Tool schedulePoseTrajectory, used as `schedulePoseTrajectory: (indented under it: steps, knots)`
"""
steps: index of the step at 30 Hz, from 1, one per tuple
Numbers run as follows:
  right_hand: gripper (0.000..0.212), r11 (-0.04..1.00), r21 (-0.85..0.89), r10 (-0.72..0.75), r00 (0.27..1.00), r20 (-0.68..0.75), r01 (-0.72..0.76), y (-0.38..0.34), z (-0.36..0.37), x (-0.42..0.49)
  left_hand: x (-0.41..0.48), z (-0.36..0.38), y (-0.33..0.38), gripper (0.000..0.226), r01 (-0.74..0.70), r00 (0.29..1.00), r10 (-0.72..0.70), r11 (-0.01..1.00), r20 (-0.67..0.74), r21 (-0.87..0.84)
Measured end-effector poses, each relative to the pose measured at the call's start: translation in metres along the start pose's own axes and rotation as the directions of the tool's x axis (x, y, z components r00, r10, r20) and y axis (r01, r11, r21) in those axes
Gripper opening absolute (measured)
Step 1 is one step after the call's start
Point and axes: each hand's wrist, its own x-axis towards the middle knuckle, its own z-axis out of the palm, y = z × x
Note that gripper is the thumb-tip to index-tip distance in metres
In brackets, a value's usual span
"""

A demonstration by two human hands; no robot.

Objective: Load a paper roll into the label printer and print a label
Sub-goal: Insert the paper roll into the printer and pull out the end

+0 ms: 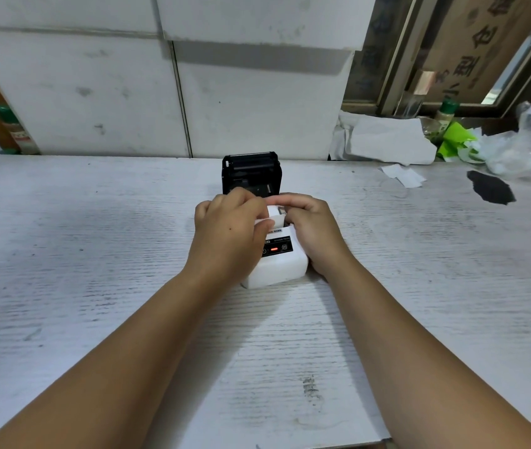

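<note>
Bottles stand far apart: one green-capped bottle (11, 129) at the left wall, another (446, 116) by crumpled papers (390, 140) on the right. Mid-table (95, 254), the left hand (230, 230) and right hand (312, 231) pinch the paper roll (275, 215) over the white label printer (277, 264), hiding its open lid (251, 171) partly.

Left hand (230, 228) and right hand (311, 228) close together, fingers (285, 199) curled, forearms extended forward
</note>
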Motion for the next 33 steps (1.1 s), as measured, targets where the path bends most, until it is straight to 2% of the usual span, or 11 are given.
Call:
schedulePoseTrajectory:
  steps: [5, 13, 23, 29, 33]
  knots:
    - [0.048, 1.000, 0.007, -0.006, 1.000, 0.001, 0.006, -0.001, 0.000, -0.001, 0.001, -0.001, 0.001, 0.009, -0.035, 0.998, 0.039, 0.996, 0.040, -0.085]
    - [0.049, 1.000, 0.003, 0.020, 1.000, 0.007, -0.020, -0.003, 0.001, -0.002, 0.000, -0.006, 0.004, 0.016, 0.024, 0.997, -0.014, 0.992, 0.080, -0.120]
    - [0.052, 0.999, 0.051, -0.018, 1.000, 0.006, 0.018, -0.001, 0.001, 0.000, -0.001, -0.007, 0.006, 0.017, -0.036, 0.998, 0.042, 0.992, 0.046, -0.122]
    - [0.050, 0.996, 0.080, -0.030, 0.999, 0.031, 0.027, -0.002, 0.000, -0.002, -0.002, -0.009, 0.009, 0.020, 0.030, 0.999, -0.025, 0.990, 0.042, -0.141]
    - [0.053, 0.995, 0.090, -0.036, 0.999, 0.024, 0.034, -0.003, 0.001, -0.002, -0.002, -0.010, 0.011, 0.019, 0.025, 1.000, -0.024, 0.989, 0.011, -0.144]
